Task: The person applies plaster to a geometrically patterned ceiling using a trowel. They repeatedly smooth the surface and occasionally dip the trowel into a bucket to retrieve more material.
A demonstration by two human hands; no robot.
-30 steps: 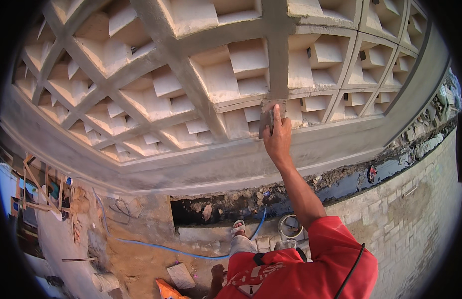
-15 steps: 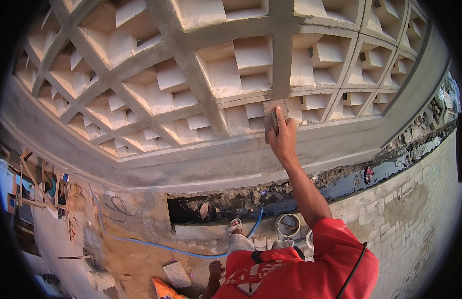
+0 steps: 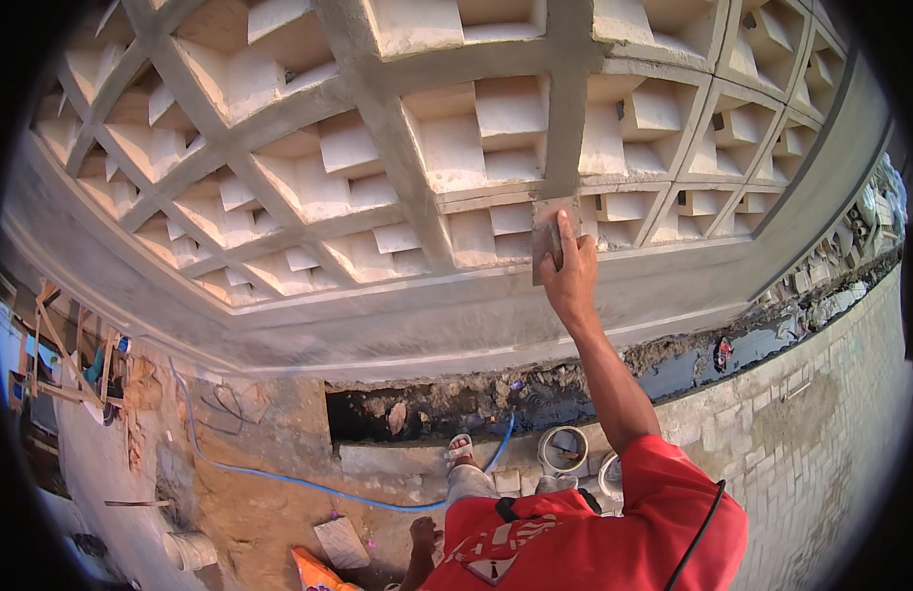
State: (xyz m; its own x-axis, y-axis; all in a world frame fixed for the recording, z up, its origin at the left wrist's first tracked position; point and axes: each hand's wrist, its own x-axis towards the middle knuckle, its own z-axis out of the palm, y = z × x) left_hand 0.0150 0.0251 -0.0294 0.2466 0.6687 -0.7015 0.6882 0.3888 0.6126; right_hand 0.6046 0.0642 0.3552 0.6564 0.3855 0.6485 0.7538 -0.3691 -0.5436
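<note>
My right hand (image 3: 572, 279) grips a flat rectangular plastering trowel (image 3: 543, 246), index finger stretched along its plate. The trowel lies against the pale breeze-block wall (image 3: 445, 148), at the lower end of a vertical grey mortar joint (image 3: 563, 133) and just above the smooth plastered band (image 3: 427, 317). My right arm is raised and reaches forward. Low beside my body hangs my left hand (image 3: 424, 535), its fingers curled; whether anything is inside them is hidden.
An open ditch (image 3: 545, 406) with dark water runs along the wall's foot. Near my feet stand a round bucket (image 3: 563, 450) and a second one partly behind my sleeve. A blue hose (image 3: 309, 485) crosses the sandy ground. Paving (image 3: 772, 433) spreads to the right; wooden scaffolding (image 3: 77, 355) is at far left.
The whole view has shifted slightly. My right hand and the trowel stay at about the same spot on the wall, and my left hand still hangs low.
</note>
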